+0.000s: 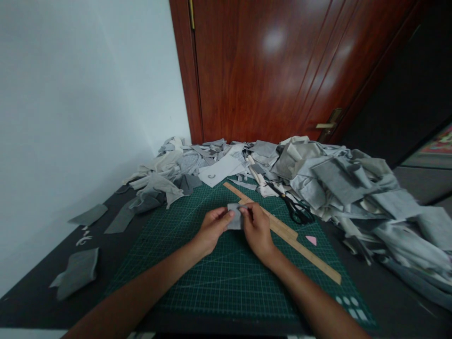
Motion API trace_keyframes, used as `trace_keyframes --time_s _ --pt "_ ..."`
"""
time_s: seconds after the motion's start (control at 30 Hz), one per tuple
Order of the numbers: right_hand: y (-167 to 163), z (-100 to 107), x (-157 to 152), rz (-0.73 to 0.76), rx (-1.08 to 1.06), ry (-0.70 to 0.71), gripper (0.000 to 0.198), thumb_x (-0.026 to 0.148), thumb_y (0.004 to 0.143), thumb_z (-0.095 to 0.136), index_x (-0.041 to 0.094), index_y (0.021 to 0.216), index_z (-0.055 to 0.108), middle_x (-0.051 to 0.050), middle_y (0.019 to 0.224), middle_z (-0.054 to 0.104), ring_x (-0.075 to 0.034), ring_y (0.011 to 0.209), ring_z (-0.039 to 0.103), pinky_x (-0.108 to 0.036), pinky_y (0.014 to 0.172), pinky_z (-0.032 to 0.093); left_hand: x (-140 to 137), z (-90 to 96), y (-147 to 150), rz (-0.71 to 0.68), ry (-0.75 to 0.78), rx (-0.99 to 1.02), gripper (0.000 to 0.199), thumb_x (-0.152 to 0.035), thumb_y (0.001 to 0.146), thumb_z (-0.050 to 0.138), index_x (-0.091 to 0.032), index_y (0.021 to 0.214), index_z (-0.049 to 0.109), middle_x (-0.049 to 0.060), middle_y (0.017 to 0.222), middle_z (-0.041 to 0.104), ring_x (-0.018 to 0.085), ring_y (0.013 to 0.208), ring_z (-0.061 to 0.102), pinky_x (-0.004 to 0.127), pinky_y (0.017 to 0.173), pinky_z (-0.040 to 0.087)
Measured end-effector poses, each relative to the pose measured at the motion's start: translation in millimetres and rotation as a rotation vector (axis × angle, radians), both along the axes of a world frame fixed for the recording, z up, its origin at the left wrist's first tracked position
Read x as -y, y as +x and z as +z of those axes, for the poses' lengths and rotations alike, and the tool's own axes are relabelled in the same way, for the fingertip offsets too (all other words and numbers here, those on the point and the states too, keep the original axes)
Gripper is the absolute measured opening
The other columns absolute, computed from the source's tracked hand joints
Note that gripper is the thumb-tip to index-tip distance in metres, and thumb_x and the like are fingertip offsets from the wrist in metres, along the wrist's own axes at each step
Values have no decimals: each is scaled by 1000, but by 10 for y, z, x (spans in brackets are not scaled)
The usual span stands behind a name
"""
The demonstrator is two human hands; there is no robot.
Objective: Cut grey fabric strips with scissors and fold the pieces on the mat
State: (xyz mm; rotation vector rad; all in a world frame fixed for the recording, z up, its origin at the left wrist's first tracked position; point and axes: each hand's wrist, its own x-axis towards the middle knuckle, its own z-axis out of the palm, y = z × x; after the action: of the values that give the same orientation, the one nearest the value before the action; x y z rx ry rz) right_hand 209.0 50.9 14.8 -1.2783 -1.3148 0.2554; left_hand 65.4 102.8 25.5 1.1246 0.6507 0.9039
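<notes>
A small piece of grey fabric (234, 223) is held up above the green cutting mat (197, 292). My left hand (213, 227) pinches its left edge, thumb on the near face. At its right side my right hand (257, 230) grips it with bent fingers; those fingertips are partly hidden. Just beyond and to the right of my right hand, wooden rulers (310, 256) lie diagonally across the mat. Black-handled scissors (296, 209) rest farther right, and a pink triangular piece of chalk (311, 240) lies near the rulers.
Heaped fabric scraps (339, 176) line the back and right of the dark table (28, 292). A white sheet (222, 170) lies among them. Folded grey cloth (77, 273) sits at the left. Behind stand a white wall (88, 94) and a wooden door (268, 84).
</notes>
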Motion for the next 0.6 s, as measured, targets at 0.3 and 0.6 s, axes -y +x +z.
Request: trace_keyframes --time_s 0.3,0.6 --pt "-71 55 -12 5 -233 -68 23 39 96 60 22 81 63 2 71 62 -19 67 57 -31 64 45 0 7 -28 160 87 -82 41 -52 68 89 -14 69 74 -1 61 61 10 57 48 23 54 36" --pt "-150 23 -2 66 -405 -128 29 47 90 64 21 76 63 3 65 57 -17 61 50 -30 58 41 34 66 -9 100 -85 50 43 -50 63 93 -14 78 76 2 68 67 13 62 57 25 60 44"
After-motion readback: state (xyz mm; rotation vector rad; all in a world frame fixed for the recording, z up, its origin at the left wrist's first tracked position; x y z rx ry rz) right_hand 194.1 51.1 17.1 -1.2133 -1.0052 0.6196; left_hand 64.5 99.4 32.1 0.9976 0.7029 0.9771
